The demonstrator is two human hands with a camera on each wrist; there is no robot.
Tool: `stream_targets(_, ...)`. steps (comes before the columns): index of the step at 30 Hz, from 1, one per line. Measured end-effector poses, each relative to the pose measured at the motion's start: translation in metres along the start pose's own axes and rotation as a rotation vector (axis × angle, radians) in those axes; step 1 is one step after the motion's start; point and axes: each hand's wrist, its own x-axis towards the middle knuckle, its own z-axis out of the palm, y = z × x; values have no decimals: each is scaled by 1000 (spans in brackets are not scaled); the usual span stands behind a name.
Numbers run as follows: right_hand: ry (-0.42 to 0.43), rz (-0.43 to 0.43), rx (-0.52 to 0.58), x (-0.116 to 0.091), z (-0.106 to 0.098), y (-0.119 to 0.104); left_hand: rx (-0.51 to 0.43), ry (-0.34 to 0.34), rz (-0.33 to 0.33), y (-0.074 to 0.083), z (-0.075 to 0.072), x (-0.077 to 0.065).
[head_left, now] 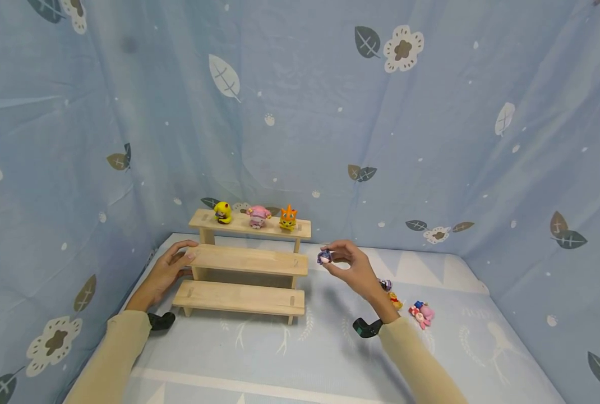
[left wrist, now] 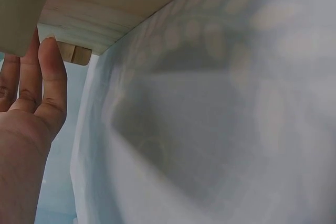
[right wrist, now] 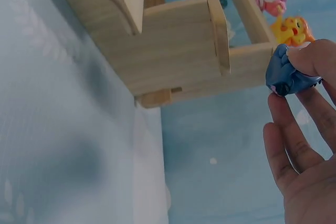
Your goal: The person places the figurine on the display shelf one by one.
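A three-step wooden display shelf (head_left: 244, 260) stands on the cloth-covered surface. My left hand (head_left: 170, 267) holds the left end of its middle board; in the left wrist view several fingers (left wrist: 51, 72) reach up against the wood. To the right of the shelf, my right hand (head_left: 350, 268) pinches a small dark-blue figurine (head_left: 324, 257) between thumb and fingers, in the air and apart from the boards. The right wrist view shows the blue figurine (right wrist: 291, 74) close up. On the top board stand a yellow figurine (head_left: 222, 212), a pink figurine (head_left: 258, 216) and an orange-yellow figurine (head_left: 288, 218).
Right of my right wrist lie more figurines: a purple-and-white one (head_left: 385, 284), a yellow-and-red one (head_left: 395, 300) and a pink, red and blue cluster (head_left: 422, 314). A patterned blue curtain (head_left: 300, 140) hangs behind and at both sides.
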Motion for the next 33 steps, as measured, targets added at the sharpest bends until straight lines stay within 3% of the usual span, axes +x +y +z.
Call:
stream_targets(4, -5, -25, -3, 5, 10, -8, 3, 1, -1, 0, 0, 0)
stream_targets(8, -23, -66, 2, 12, 17, 3, 2, 1, -1, 0, 0, 0)
stream_targets(16, -61, -124, 40, 21, 30, -2, -3, -5, -1, 0, -1, 1)
stream_targets(33, -119, -185, 49, 38, 66, -17, 2, -14, 0, 0, -1, 1)
